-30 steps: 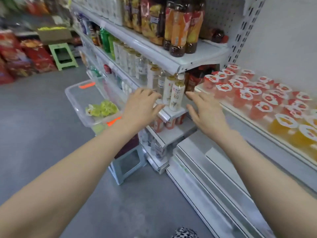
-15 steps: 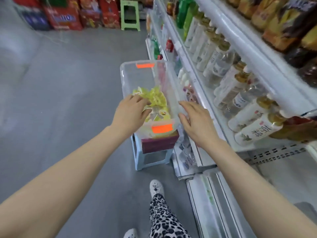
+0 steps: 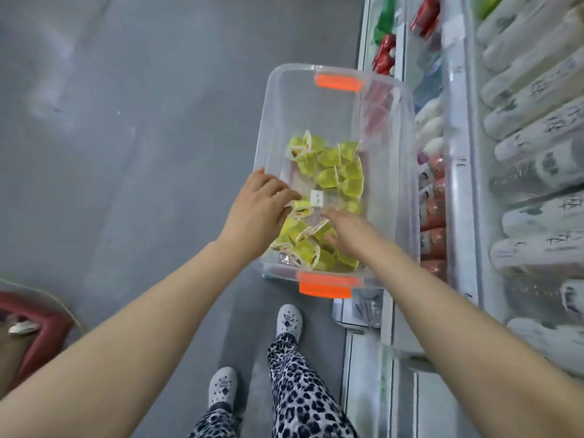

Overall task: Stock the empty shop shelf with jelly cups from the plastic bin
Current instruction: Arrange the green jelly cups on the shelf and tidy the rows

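Left hand reaches over the left wall of the plastic bin, can't tell its grip. Right hand lies flat on the yellow jelly cups.

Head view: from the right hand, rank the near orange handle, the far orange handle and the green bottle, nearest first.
1. Near orange handle, on the end of the bin toward the person, just below the right hand.
2. Far orange handle, on the bin's opposite end.
3. Green bottle, on the shelving beyond the bin, at top.
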